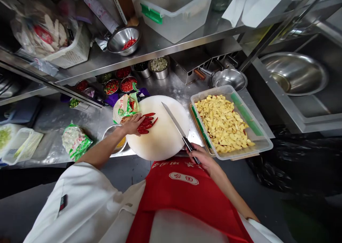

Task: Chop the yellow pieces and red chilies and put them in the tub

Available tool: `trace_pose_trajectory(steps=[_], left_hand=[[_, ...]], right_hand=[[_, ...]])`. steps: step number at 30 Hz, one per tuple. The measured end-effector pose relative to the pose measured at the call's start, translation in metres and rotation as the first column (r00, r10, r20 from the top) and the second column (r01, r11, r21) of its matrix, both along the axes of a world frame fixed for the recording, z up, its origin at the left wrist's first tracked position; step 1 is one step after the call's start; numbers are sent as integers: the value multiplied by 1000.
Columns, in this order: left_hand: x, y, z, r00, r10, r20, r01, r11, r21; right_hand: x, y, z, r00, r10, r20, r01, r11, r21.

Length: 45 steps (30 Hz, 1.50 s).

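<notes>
My right hand (200, 155) is wrapped round the black handle of a kitchen knife (173, 120). The blade lies over the right part of a round white cutting board (162, 139), its tip pointing away from me. On the board's left side is a small heap of red chilies (146, 124). My left hand (132, 124) rests at the heap's left edge with its fingers stretched out, touching the chilies. Just beyond it, a green and white plastic bag (127, 106) with chilies showing inside sits against the board. Partly under my left forearm is a metal bowl (123, 147) with something yellow.
Right of the board stands a clear plastic tub (263, 145) of yellow sliced pieces. Behind are metal containers of chopped red pieces (128, 84) and white pieces (159, 64), and a metal bowl (232, 79). A steel shelf (160, 50) overhangs the counter. Another bag (76, 139) lies left.
</notes>
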<state>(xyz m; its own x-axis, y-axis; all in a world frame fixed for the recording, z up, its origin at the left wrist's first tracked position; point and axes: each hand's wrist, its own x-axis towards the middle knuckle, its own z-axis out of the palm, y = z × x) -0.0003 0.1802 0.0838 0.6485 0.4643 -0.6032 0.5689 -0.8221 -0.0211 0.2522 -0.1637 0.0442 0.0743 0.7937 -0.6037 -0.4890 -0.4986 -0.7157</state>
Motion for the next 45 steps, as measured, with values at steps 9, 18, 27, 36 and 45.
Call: trace_pose_trajectory(steps=[9,18,27,36,45], left_hand=[[10,15,-29,926,89,367,-101,995,14],[14,0,-39,915,94,391,-104,995,5],[187,-90,18,609,118,784,121,964,-239],[460,-142,-51,900,251,356,-158,949,-272],[419,-283,-50,960,57,274,-38,997,-71]], right_hand=[[-15,49,17,584,231,778,-247,964,-101],[-40,105,5,236,378,895,-250,914,-320],[96,-8,23,252,-147,957,92,988,128],[233,-116,-49,152,-59,987,411,912,-9],[230,-115,-59,334,-208,919,401,914,61]])
